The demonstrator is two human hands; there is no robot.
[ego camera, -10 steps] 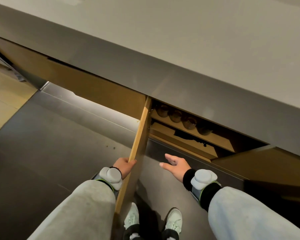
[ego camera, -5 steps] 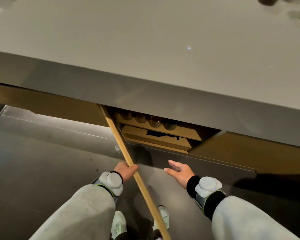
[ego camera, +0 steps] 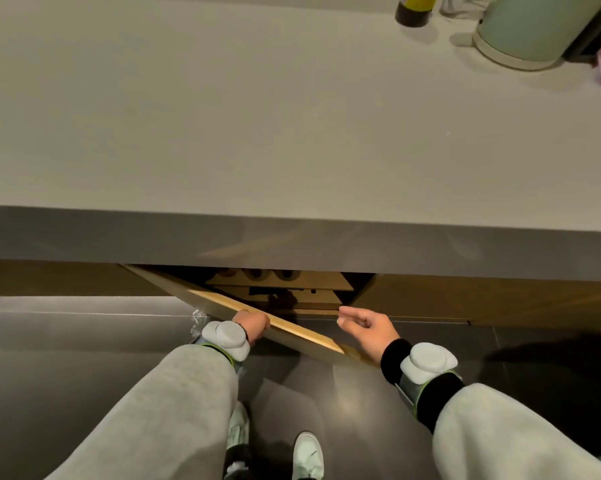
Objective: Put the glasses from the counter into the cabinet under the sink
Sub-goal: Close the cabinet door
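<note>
The left hand (ego camera: 254, 325) grips the cabinet door (ego camera: 268, 320) edge — door angled partly ajar. The right hand (ego camera: 368, 329) hangs open beside it, holding nothing.

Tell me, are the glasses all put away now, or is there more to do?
Nearly. Done: a row of dark round glasses sits on the wooden shelf inside the cabinet. In hand: the left hand grips the edge of the light wooden cabinet door, which stands partly open; the right hand is open and empty. Left: shutting the door. No glasses show on the grey counter.
</note>
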